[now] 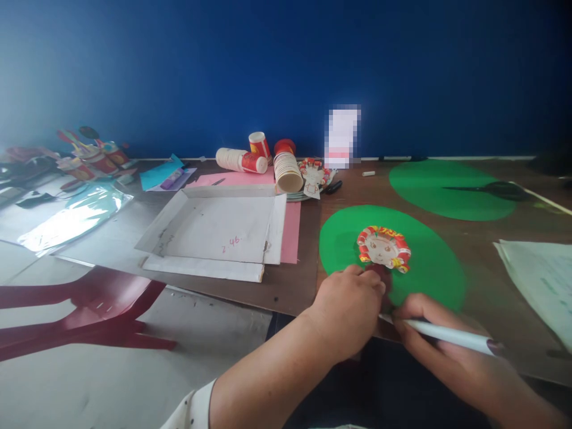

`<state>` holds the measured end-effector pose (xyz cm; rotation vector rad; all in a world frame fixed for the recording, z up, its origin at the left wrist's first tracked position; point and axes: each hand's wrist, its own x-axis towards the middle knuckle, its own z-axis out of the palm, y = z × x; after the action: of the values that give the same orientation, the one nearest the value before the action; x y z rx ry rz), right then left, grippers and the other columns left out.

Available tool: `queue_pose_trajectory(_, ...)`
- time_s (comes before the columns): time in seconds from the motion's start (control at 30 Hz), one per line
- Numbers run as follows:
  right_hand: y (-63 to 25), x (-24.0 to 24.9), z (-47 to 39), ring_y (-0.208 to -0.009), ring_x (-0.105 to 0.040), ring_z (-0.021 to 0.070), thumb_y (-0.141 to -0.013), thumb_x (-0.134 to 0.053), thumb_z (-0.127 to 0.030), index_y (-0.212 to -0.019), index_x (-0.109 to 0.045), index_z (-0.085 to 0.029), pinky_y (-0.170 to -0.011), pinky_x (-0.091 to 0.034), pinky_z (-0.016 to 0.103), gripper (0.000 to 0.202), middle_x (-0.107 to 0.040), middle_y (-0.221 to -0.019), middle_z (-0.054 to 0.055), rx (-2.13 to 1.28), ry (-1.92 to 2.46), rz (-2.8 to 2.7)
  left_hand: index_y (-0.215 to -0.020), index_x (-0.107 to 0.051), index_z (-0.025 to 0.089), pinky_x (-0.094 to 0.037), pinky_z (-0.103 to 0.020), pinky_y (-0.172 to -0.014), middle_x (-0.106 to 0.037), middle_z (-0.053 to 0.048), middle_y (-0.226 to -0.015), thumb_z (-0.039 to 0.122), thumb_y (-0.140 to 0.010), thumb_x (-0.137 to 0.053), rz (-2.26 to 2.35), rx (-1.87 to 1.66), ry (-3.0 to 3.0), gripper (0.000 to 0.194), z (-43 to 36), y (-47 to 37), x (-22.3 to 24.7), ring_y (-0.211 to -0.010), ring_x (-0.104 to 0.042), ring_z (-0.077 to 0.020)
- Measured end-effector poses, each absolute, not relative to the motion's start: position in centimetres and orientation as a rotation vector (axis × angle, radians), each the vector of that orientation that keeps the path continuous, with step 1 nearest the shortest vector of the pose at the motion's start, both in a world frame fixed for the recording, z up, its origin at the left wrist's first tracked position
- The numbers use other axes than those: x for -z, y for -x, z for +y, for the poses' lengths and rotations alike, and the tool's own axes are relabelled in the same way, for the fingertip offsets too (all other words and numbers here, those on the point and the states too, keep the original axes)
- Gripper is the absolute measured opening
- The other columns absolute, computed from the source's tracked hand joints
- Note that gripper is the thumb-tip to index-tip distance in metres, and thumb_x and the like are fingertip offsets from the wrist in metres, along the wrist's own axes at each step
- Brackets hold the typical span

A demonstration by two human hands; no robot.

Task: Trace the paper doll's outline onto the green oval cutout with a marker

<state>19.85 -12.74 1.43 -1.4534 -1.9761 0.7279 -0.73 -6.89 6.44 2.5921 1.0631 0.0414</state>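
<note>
A paper cutout figure with a drawn face, ringed by red, white and yellow strips, lies on a round green sheet. Its lower part is dark maroon and partly covered by my hands. My left hand has its fingers curled down over that lower part, pressing it near the table's front edge. Between the fingers of my right hand is a white marker with a dark end. Its tip points left toward the bottom of the figure; the contact there is hidden.
A shallow white cardboard box lies left on pink paper. Stacked paper cups and a second figure are behind. Dark scissors rest on another green sheet. Papers lie right; a red chair stands left.
</note>
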Motion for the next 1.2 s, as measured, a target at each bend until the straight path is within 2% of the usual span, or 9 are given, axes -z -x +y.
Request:
queue_pose_trajectory(0.27, -19.2, -2.4, -13.1, -0.054, -0.052, 0.0141, -0.101, -0.055, -0.053, -0.076, -0.061, -0.028, -0.051, -0.045, 0.026, 0.036, -0.056, -0.061, -0.003, -0.74, 1.478, -1.901, -0.116, -0.068, 0.015, -0.055, -0.035, -0.085, -0.073, -0.005, -0.119, 0.016, -0.105, -0.057, 1.059, -0.058, -2.602, 0.016, -6.9, 0.6, -6.1, -0.11, -0.064, -0.0242)
queue_pose_trajectory(0.47, -18.3, -3.2, -13.9, -0.057, -0.05, 0.0148, -0.102, -0.053, -0.046, -0.077, -0.058, -0.028, -0.055, -0.042, 0.029, 0.031, -0.055, -0.063, -0.003, -0.668, 1.542, -1.839, -0.116, -0.069, 0.014, -0.055, -0.035, -0.084, -0.072, -0.004, -0.118, 0.017, -0.105, -0.058, 1.039, -0.04, -2.615, 0.016, -6.9, 0.7, -6.3, -0.108, -0.063, -0.0244)
queue_pose_trajectory(0.73, -18.6, -3.1, -13.7, -0.059, -0.053, 0.0143, -0.103, -0.053, -0.046, -0.078, -0.06, -0.027, -0.058, -0.045, 0.028, 0.032, -0.056, -0.066, -0.003, -0.666, 1.545, -1.832, -0.116, -0.069, 0.016, -0.054, -0.034, -0.084, -0.073, -0.003, -0.119, 0.016, -0.106, -0.056, 1.054, -0.038, -2.604, 0.016, -7.0, 0.9, -6.5, -0.11, -0.063, -0.0237)
queue_pose_trajectory(0.87, -19.9, -2.3, -13.0, -0.058, -0.058, 0.0143, -0.102, -0.056, -0.049, -0.078, -0.063, -0.027, -0.055, -0.05, 0.026, 0.033, -0.06, -0.066, -0.002, -0.693, 1.443, -1.92, -0.115, -0.07, 0.016, -0.055, -0.034, -0.085, -0.073, -0.003, -0.12, 0.014, -0.103, -0.059, 1.048, -0.024, -2.601, 0.016, -6.8, 0.9, -6.7, -0.112, -0.063, -0.0242)
queue_pose_trajectory(1.2, -19.8, -1.5, -12.7, -0.054, -0.057, 0.0124, -0.102, -0.058, -0.043, -0.079, -0.063, -0.026, -0.051, -0.046, 0.022, 0.029, -0.061, -0.064, -0.003, -0.662, 1.395, -1.979, -0.117, -0.071, 0.018, -0.055, -0.034, -0.084, -0.073, -0.003, -0.123, 0.015, -0.105, -0.058, 1.048, -0.023, -2.587, 0.018, -6.7, 1.0, -6.6, -0.116, -0.063, -0.0246)
